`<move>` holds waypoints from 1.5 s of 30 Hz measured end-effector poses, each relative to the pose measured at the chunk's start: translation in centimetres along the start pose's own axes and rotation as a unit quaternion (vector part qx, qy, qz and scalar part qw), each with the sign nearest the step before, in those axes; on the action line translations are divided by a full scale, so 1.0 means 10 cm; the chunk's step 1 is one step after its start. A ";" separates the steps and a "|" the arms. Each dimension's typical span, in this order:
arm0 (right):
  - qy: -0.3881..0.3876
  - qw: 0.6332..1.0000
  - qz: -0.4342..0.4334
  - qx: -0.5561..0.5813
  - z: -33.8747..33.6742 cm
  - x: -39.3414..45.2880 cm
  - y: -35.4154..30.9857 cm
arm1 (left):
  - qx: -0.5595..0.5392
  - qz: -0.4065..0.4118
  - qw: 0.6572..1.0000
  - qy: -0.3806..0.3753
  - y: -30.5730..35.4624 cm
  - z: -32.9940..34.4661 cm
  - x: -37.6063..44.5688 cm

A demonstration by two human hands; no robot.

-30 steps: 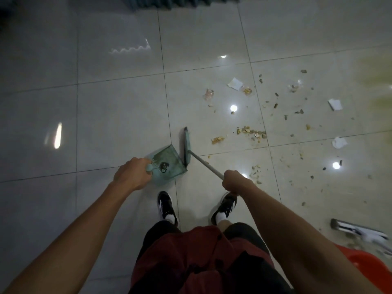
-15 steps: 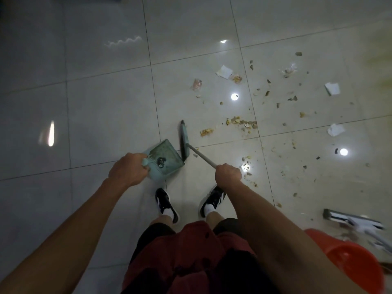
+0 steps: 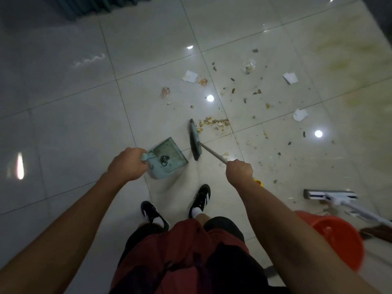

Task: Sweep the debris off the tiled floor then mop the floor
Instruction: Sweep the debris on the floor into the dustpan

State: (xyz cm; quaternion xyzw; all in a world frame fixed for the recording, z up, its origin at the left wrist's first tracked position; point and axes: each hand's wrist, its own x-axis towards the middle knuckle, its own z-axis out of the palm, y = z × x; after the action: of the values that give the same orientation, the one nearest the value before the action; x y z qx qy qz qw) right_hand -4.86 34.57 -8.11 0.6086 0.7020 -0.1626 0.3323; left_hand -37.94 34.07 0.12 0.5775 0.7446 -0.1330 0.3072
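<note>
My left grip [image 3: 127, 163] closes round the dustpan [image 3: 167, 159] handle; my right grip [image 3: 239, 172] clamps the broom [image 3: 195, 142] stick. Debris [image 3: 214, 122] lies on the floor [image 3: 63, 124] just beside the broom's head.

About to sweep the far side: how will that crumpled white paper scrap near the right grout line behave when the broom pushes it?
The paper scrap looks thin and crumpled, so probably very light; it may skid or flip ahead of the broom on the glossy tiled floor. Its raised folds suggest it could ride over the bristles rather than roll like the crumbs.
</note>
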 end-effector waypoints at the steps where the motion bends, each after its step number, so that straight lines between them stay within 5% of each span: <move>1: 0.000 1.000 0.008 -0.001 0.01 -0.01 0.04 | 0.000 0.005 1.000 0.002 0.05 -0.01 0.01; 22: 0.018 0.995 0.024 0.093 -0.76 0.34 -0.30 | 0.010 0.013 0.998 0.063 -0.04 -0.61 0.39; 32: 0.000 0.985 0.021 0.174 -1.63 1.39 -1.38 | -0.047 -0.018 0.997 0.059 -1.09 -1.36 1.34; 45: -0.082 0.928 0.020 0.363 -2.79 2.81 -2.87 | -0.034 -0.028 0.999 0.008 -2.03 -2.42 2.62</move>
State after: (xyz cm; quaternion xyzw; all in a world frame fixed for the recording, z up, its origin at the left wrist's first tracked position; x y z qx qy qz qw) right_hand -41.10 67.27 -11.58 0.6858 0.5530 -0.4491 0.1488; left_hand -68.16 61.84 -0.30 0.5465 0.7670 -0.1123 0.3169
